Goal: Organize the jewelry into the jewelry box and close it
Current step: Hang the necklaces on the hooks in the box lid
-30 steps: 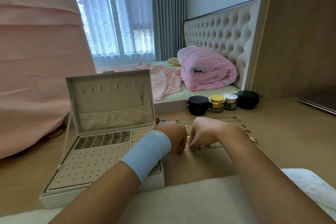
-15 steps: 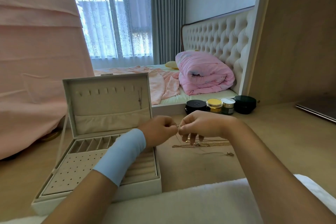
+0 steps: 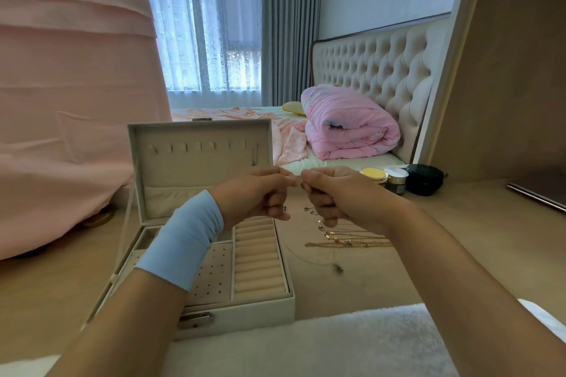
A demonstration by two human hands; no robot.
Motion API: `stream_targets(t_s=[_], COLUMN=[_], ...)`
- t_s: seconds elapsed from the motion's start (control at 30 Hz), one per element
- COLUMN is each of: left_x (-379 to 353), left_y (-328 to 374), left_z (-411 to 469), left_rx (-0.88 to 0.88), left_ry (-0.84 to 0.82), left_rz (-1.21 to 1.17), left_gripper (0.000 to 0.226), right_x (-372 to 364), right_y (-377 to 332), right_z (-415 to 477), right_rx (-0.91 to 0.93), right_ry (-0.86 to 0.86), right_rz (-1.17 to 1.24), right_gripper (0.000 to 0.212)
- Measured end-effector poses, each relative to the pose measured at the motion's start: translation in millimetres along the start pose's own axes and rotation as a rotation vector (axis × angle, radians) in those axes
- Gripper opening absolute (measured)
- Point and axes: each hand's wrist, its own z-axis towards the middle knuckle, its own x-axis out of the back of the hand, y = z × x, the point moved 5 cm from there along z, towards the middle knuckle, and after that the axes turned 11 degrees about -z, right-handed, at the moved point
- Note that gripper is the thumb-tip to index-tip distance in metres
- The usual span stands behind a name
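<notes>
Head view: both hands, left (image 3: 260, 193) and right (image 3: 333, 196), have risen off the desk (image 3: 459, 254), each pinching an end of a fine necklace (image 3: 338, 268) (pendant dangling), likely bound for the box (image 3: 232, 314) lid's hooks.

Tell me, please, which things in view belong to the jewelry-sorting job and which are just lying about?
Belong to the job:
- open cream jewelry box
- thin necklace with a small pendant, pinched up by the left hand and the right hand
- gold chains on the wooden tabletop

Just lying about:
- gold-lidded cosmetic jar
- round black case
- rolled pink quilt
- white fluffy towel
</notes>
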Motion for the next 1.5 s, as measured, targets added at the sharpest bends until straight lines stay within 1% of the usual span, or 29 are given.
stream_targets(t_s=[0.17,0.3,0.37,0.47,0.53,0.57,0.6,0.7,0.77,0.9,0.97,1.07,1.17,1.3,1.43,1.5], left_x=[15.2,29.5,35.5,42.1,51.9,59.5,66.5,87.1,100.1,116.1,117.9,120.2,120.0,121.3,123.3,123.9], left_y=[14.6,26.6,31.0,36.4,38.5,39.6,40.1,39.3,33.6,25.0,26.9,27.7,27.5,24.3,20.0,20.9], left_z=[-17.0,-28.3,-31.8,-33.9,-31.9,-30.7,-29.3,-25.8,-21.9,-16.9,-18.3,-19.4,-15.5,-11.8,-10.5,-11.8], left_rx=[0.047,0.004,-0.049,-0.162,-0.227,-0.251,-0.269,-0.303,-0.318,-0.338,-0.347,-0.339,-0.323,-0.284,-0.207,-0.182], left_ry=[-0.024,-0.046,-0.052,-0.062,0.018,0.087,0.168,0.441,0.594,0.783,0.849,0.914,0.929,0.938,0.908,0.889], left_rz=[0.14,0.245,0.197,0.012,-0.077,-0.078,-0.037,0.227,0.313,0.366,0.375,0.37,0.388,0.425,0.491,0.518], left_gripper=[0.022,0.017,0.019,0.021,0.018,0.016,0.014,0.017,0.018,0.02,0.018,0.019,0.024,0.029,0.029,0.028], right_x=[-5.1,-10.6,-12.3,-15.5,-17.5,-18.7,-19.1,-19.9,-21.6,-31.2,-35.0,-36.3,-35.6,-38.4,-47.0,-48.7], right_y=[-2.1,-12.5,-18.9,-29.7,-37.8,-42.5,-46.0,-56.2,-60.5,-63.1,-64.4,-66.6,-69.1,-69.0,-62.7,-57.9], right_z=[2.6,2.9,1.9,3.2,9.0,14.8,20.3,38.0,49.4,69.8,76.1,83.7,90.1,94.5,91.0,89.2], right_rx=[0.017,0.057,0.07,0.08,0.09,0.098,0.106,0.158,0.198,0.231,0.222,0.189,0.181,0.14,0.172,0.15], right_ry=[0.063,0.08,0.126,0.234,0.326,0.376,0.429,0.592,0.698,0.848,0.91,0.992,1.035,1.048,1.025,1.01], right_rz=[0.143,0.255,0.23,0.137,0.084,0.059,0.027,-0.146,-0.262,-0.391,-0.422,-0.465,-0.525,-0.65,-0.752,-0.782], right_gripper=[0.03,0.024,0.023,0.021,0.021,0.021,0.021,0.015,0.017,0.009,0.011,0.011,0.011,0.012,0.012,0.013])
